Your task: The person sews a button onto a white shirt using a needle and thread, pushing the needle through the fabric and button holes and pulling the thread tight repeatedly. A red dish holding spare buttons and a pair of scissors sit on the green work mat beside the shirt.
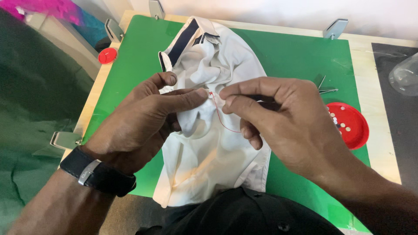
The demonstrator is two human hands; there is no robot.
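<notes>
A white shirt (217, 152) with a dark collar band lies bunched on a green mat (296, 56). My left hand (143, 122), with a black wrist watch, pinches a fold of the shirt's cloth between thumb and fingers. My right hand (283, 117) sits just to the right, its thumb and forefinger pinched at the same spot on the cloth. A red thread (222, 122) loops down from between the two hands across the fabric. Any needle is hidden in my right fingers.
A red lid (355, 130) holding small white buttons sits right of my right hand. Metal scissors (324, 88) lie just behind it. A small red cap (107, 55) rests at the mat's left edge. Metal clamps (335, 28) hold the mat. A clear container (405, 74) stands far right.
</notes>
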